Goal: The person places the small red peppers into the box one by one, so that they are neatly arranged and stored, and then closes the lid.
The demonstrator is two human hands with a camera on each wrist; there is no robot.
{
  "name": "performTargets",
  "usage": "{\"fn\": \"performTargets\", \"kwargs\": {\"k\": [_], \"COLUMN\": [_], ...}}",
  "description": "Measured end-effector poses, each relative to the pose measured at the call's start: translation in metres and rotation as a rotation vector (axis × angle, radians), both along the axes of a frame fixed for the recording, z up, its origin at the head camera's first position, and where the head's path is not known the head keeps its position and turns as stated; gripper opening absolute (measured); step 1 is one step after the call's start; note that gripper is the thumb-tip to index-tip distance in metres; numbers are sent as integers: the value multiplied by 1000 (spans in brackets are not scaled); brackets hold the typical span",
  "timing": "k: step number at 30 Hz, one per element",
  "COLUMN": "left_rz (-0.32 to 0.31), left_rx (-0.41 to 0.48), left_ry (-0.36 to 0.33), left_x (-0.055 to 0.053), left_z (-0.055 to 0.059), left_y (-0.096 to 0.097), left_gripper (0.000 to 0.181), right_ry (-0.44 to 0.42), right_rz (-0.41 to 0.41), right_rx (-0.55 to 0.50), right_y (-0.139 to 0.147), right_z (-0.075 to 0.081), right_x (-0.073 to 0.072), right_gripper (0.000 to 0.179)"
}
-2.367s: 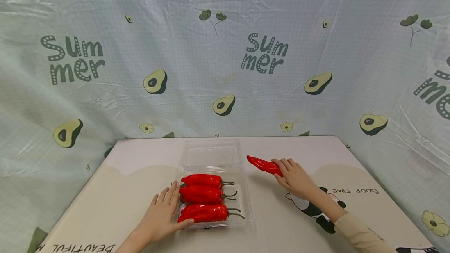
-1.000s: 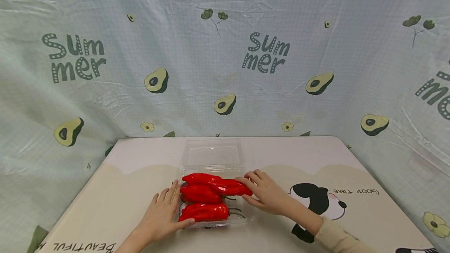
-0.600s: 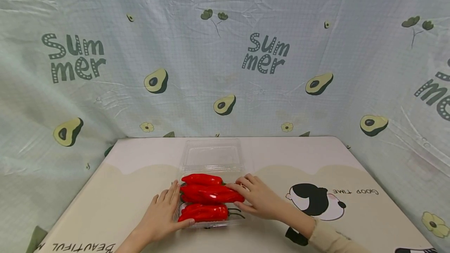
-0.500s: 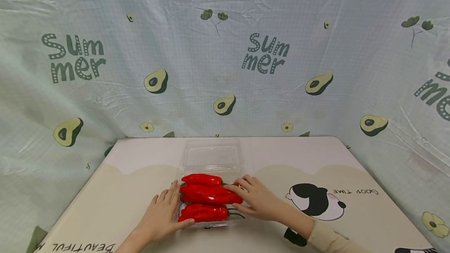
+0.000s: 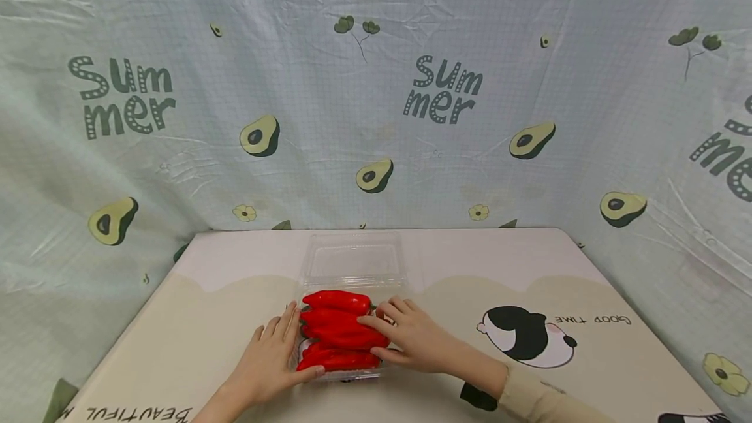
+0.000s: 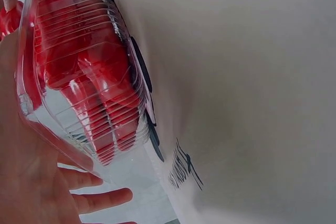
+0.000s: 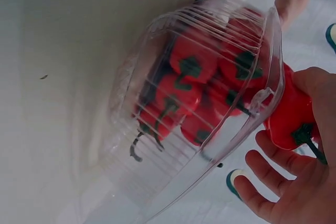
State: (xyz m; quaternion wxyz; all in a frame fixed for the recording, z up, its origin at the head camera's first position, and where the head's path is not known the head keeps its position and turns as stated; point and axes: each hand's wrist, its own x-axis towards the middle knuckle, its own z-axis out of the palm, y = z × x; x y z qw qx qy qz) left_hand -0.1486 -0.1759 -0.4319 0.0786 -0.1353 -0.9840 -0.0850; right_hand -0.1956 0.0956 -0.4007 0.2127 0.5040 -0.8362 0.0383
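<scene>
A clear plastic clamshell box (image 7: 173, 174) holds several glossy red chili peppers (image 5: 337, 301) with green stems, lying side by side. My right hand (image 5: 420, 338) holds another red pepper (image 7: 287, 114) between thumb and fingers, lying level over those in the box, its stem end toward my palm. Spread along the box's left side, my left hand (image 5: 264, 361) has straight fingers against the wall and its thumb at the front corner. Through the ribbed wall in the left wrist view, the peppers' pointed ends (image 6: 100, 140) show.
The box's transparent lid (image 5: 355, 260) lies folded back behind it. Under everything is a table (image 5: 235, 286) printed with a cartoon dog (image 5: 523, 338) and lettering. A pale curtain (image 5: 317, 83) with avocado prints hangs along the back and sides.
My right hand has brought the pepper from the right of the box to over the other peppers, then shifted it left and slightly toward the front. The left hand stays in place.
</scene>
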Motion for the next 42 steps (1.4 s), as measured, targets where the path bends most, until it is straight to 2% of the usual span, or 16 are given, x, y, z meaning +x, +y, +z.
{"fn": "performTargets", "kwargs": {"k": [11, 19, 31, 42], "left_rz": [-1, -1, 0, 0], "left_rx": [3, 4, 8, -5], "left_ry": [6, -21, -11, 34], "left_x": [-2, -2, 0, 0], "left_z": [1, 0, 1, 0], "left_y": [0, 0, 1, 0], "left_gripper": [104, 104, 104, 104], "right_ry": [-18, 36, 36, 37], "right_rz": [-23, -36, -34, -30], "right_rx": [29, 27, 31, 14], "right_y": [-15, -24, -30, -30], "right_z": [4, 0, -1, 0], "right_x": [1, 2, 1, 2], "right_gripper": [40, 39, 41, 40]}}
